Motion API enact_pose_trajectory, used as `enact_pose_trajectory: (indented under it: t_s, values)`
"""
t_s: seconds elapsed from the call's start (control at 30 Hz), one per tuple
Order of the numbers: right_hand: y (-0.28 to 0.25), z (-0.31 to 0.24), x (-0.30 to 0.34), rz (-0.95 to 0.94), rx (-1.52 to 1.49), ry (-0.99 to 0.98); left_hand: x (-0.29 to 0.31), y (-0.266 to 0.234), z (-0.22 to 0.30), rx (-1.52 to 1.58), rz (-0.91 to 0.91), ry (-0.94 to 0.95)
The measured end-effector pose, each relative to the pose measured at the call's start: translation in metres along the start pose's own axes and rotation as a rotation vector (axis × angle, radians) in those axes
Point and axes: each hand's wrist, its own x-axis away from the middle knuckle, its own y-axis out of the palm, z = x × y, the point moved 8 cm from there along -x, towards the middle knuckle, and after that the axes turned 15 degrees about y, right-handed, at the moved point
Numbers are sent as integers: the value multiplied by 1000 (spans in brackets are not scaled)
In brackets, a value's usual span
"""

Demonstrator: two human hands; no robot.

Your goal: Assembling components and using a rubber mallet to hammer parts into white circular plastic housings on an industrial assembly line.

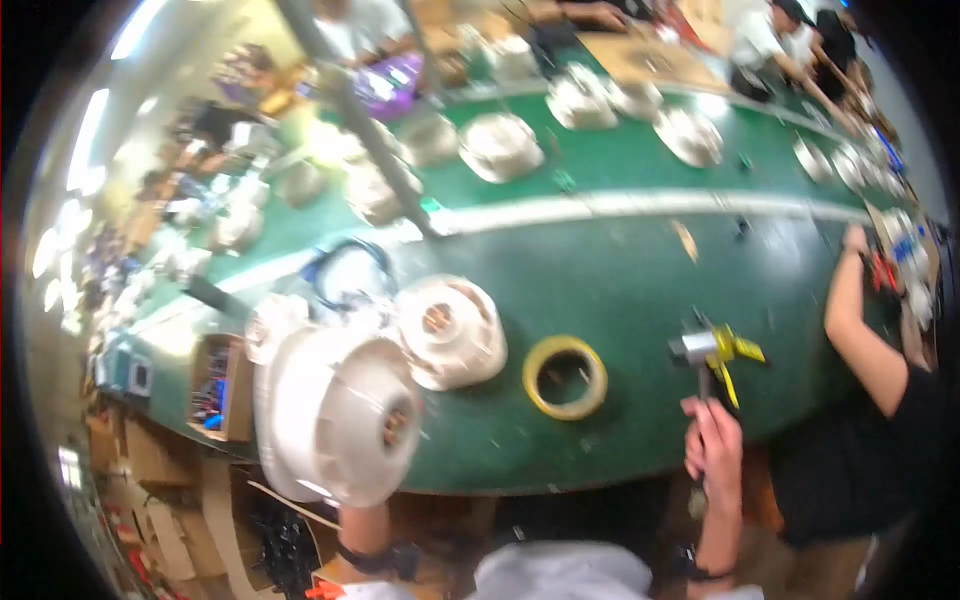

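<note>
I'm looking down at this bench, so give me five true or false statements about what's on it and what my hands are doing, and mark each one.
1. The right hand grips a hammer. True.
2. A yellow tape roll lies between the smaller white housing and the hammer. True.
3. The left hand is in plain view. False: it is hidden; its forearm runs up behind the large white housing.
4. The tabletop is red. False: the tabletop is green.
5. A cardboard box stands to the right of the hammer. False: the cardboard box is at the left, beyond the large white housing.
</note>
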Motion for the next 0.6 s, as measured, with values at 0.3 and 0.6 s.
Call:
enact_pose_trajectory:
  t_s: [0.3, 0.6]
  values:
    - [0, 17, 4, -16, -39, 29, 49, -57, -44, 889, 380, -597]
    - [8, 2, 7, -46, 8, 1, -31, -108, 2, -30, 329, -371]
